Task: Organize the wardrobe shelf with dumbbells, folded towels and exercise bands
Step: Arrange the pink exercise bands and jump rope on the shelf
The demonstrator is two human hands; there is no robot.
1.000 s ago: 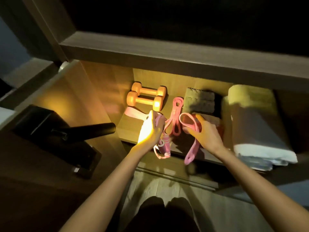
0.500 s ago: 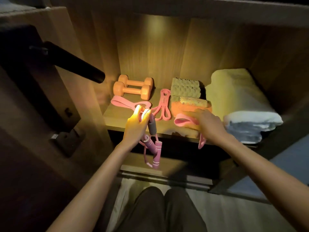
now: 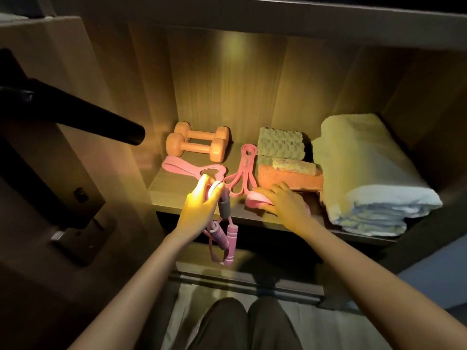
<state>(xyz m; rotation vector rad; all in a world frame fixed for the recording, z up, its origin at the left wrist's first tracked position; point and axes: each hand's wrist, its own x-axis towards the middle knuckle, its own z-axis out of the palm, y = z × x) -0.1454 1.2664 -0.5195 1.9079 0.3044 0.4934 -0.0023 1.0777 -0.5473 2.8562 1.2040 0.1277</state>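
My left hand [image 3: 198, 210] was curled tight round the pink tube band [image 3: 228, 238], whose handles hung below my fingers [image 3: 202, 183], past the shelf [image 3: 164, 193] edge. My right hand [image 3: 284, 203] lay nearly flat on a pink loop band [image 3: 254, 199], which stuck out to the left of that hand's fingertips. The dumbbells [image 3: 197, 145] sat well beyond my left fingers, and the folded towels [image 3: 290, 173] just beyond my right.

Dumbbells [image 3: 198, 145] left (towels [image 3: 364, 173] right)
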